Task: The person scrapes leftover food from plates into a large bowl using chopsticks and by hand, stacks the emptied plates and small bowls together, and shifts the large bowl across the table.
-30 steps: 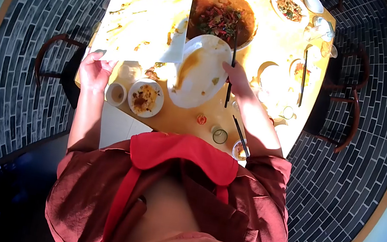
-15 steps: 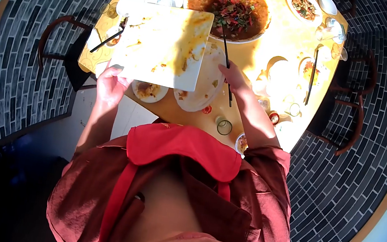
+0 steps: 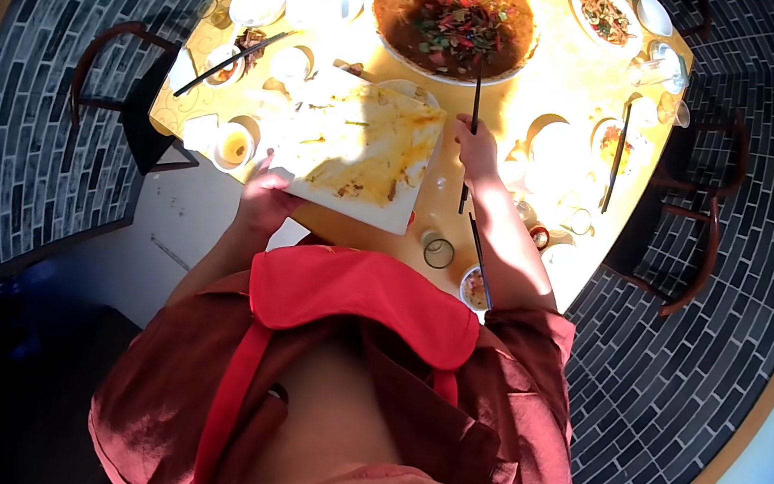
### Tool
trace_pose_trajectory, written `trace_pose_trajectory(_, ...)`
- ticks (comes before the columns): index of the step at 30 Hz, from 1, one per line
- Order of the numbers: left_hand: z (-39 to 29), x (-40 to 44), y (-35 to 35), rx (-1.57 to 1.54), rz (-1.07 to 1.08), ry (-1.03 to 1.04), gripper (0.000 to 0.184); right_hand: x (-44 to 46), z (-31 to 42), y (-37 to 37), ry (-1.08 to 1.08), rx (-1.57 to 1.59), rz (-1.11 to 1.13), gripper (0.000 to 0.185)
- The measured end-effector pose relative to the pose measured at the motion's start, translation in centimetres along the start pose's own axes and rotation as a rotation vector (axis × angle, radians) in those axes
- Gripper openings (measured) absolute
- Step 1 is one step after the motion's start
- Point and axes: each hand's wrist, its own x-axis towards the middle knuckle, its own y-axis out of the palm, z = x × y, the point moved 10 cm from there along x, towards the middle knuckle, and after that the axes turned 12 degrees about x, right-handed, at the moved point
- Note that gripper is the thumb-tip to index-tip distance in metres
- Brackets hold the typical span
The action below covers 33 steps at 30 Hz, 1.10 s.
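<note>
One sauce-smeared square plate (image 3: 362,142), near-left corner in the closed left grip (image 3: 268,200), now lowered over an oval plate (image 3: 413,92), mostly hiding it, at the desk's (image 3: 362,237) near edge; right grip (image 3: 475,150) closed around chopsticks (image 3: 477,104).

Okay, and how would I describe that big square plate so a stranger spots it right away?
Start at the table and find the huge bowl of red-brown soup. Just nearer the wearer, their left hand holds the square plate. It's white and straight-edged, smeared with yellow-brown sauce, unlike the small round bowl nearby.
</note>
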Motion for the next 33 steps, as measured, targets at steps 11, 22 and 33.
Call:
trace_pose_trajectory(11,0.8,3.1,-1.3,0.494,0.102,0.204,0.065,-2.0,0.9,-0.6,0.193,0.216,0.069,0.019)
trace_pose_trajectory(22,4.5,3.0,-4.6,0.468,-0.277,-0.210,0.043,-2.4,2.8,-1.4,0.197,0.191,0.044,0.023)
trace_pose_trajectory(33,1.7,3.8,-5.1,1.107,-0.231,-0.106,0.035,9.7,10.2,-7.0,-0.088,0.773,-0.215,0.012)
